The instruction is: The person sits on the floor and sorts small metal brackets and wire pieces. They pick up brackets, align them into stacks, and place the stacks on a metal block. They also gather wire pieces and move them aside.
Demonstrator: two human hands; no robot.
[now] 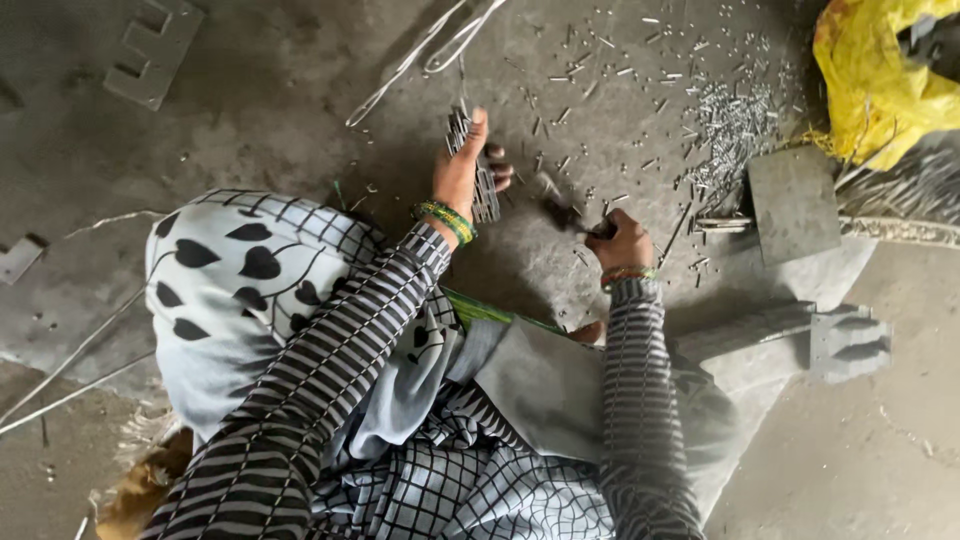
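The left hand (458, 175) is closed around a stack of thin perforated grey metal plates (484, 190), held upright on its edge against the grey concrete floor (270, 90), thumb along the top and fingers curled behind the far face. The right hand (622, 240) is clenched on the handle of a small dark hammer-like tool (572, 216); its head is blurred, so I cannot tell just what kind of tool it is, nor whether it touches the floor. To do this step well, it seems wise to keep the stack square and pressed together so the holes stay in line, to hold the fingertips clear of the spot being struck, and to keep blows short and straight. The stack looks like many identical flat laminations, dull silver, with rows of small holes showing along the near face; it stands just in front of the knees, between the two hands. Loose short silver metal pins (735, 120) lie scattered over the floor beyond the right hand, thickest near a flat square grey metal block (793, 203). A crumpled yellow plastic sack (880, 80) sits at the far right corner.
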